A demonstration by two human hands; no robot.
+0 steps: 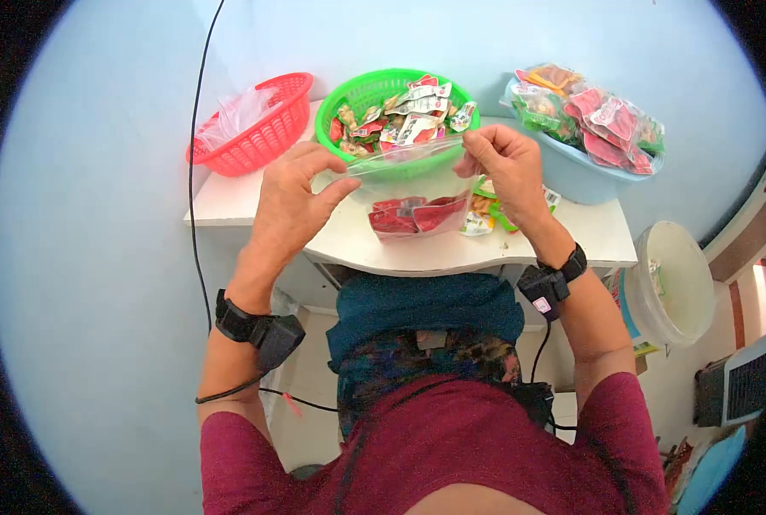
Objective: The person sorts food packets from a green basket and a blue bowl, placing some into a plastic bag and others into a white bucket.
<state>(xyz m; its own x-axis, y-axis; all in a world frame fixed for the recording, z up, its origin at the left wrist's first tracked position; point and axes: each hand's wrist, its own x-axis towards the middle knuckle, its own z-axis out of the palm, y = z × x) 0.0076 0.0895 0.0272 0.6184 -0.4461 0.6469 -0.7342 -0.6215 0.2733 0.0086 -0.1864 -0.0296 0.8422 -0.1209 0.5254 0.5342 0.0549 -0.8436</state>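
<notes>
A clear plastic zip bag [361, 196] hangs upright in front of me, with red snack packets [416, 216] at its bottom. My left hand [301, 189] pinches the bag's upper left corner between thumb and fingers. At the upper right corner, my right hand [507, 163] grips the bag's edge the same way, thumb on top. Behind the bag stands a green basket [325, 116] full of small snack packets [417, 112]. Several loose packets [479, 221] lie on the white table [572, 232] beside the bag, partly hidden by my right hand.
A red basket [259, 137] with clear plastic bags [233, 122] stands back left. At the back right, a light blue basin [563, 176] is heaped with filled bags [606, 124]. A white bucket [687, 283] stands right of the table. A black cable [196, 172] hangs at left.
</notes>
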